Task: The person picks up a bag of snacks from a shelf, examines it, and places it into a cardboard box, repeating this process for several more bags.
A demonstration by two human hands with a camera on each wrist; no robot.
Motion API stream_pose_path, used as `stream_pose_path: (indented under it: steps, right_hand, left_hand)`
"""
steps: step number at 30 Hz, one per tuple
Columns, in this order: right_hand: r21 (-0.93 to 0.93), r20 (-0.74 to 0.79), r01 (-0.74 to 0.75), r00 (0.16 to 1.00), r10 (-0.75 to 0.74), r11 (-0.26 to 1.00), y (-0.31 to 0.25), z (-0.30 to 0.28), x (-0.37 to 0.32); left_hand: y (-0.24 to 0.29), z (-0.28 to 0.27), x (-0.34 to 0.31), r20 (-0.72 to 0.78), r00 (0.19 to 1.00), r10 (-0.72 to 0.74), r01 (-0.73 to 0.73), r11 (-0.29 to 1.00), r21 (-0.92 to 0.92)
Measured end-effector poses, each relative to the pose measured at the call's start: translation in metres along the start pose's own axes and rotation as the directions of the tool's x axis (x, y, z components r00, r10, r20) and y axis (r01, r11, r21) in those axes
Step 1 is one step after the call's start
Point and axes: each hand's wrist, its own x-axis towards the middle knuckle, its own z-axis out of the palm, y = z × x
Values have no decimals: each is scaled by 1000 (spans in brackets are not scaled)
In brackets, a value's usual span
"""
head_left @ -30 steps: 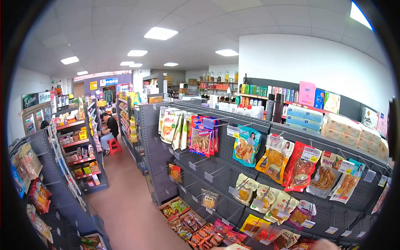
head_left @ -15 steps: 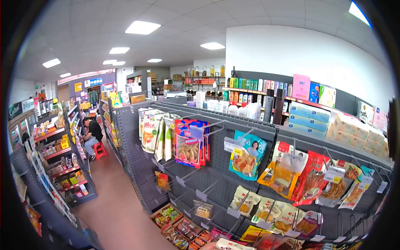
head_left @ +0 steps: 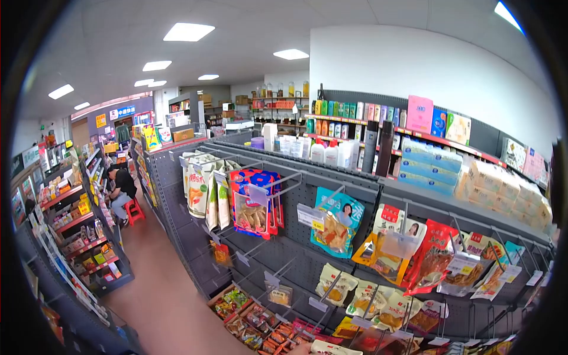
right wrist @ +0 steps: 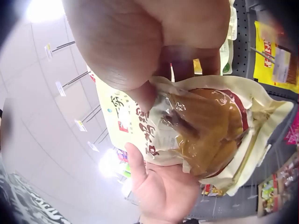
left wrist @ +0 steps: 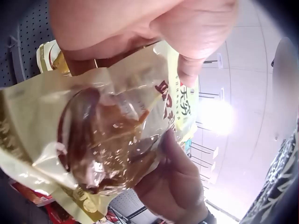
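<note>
We hold the cream snack pouch (left wrist: 107, 135) low at 6 o'clock before the pegboard rack (head_left: 284, 242), left hand (left wrist: 149, 23) and right hand (right wrist: 140, 42) fingers pinching opposite edges, thumbs on front, likely keeping the limp pack flat.

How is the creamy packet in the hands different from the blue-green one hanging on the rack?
The cream snack packet has a clear window showing glossy brown food; the teal snack packet shows a printed picture. The cream one is held by the left hand and right hand; the teal one hangs on a peg hook. Both are flat plastic snack packets.
</note>
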Motion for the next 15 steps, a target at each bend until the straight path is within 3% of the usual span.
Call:
stream_pose_path:
  steps: [1, 3, 4, 7, 9, 11, 13, 14, 15]
  right_hand:
    - [-105, 41, -17, 999, 22, 994, -12, -2, -2]
    - [-270, 103, 101, 992, -76, 958, -2, -1, -4]
    - [-267, 104, 89, 993, -63, 960, 2, 2, -6]
    - [-251, 36, -72, 996, 83, 965, 2, 16, -5]
    - [-379, 70, -35, 995, 66, 925, -10, 24, -5]
    - [-367, 77, -7, 996, 38, 930, 8, 35, 4]
    - [-376, 96, 25, 995, 12, 926, 31, 45, 10]
    - [-383, 105, 41, 994, -1, 923, 36, 51, 14]
    - [-391, 112, 50, 994, -6, 919, 40, 58, 16]
  left_hand:
    - [3, 2, -3, -33, 996, -85, 81, 993, -87]
    - [0, 2, -2, -136, 991, 16, 7, 986, 167]
    - [-1, 6, -1, -191, 976, 102, -61, 976, 208]
    - [0, 4, -7, -237, 971, -22, 25, 1000, 9]
    - [-16, -3, -11, -255, 967, -17, 15, 1000, -10]
    - [-30, -19, -16, -274, 962, -11, 5, 1000, -25]
    - [-43, -37, -24, -251, 966, -55, 52, 998, -21]
    - [-58, -58, -26, -276, 932, -234, 257, 965, 48]
    - [-74, -70, -32, -274, 929, -247, 267, 963, 37]
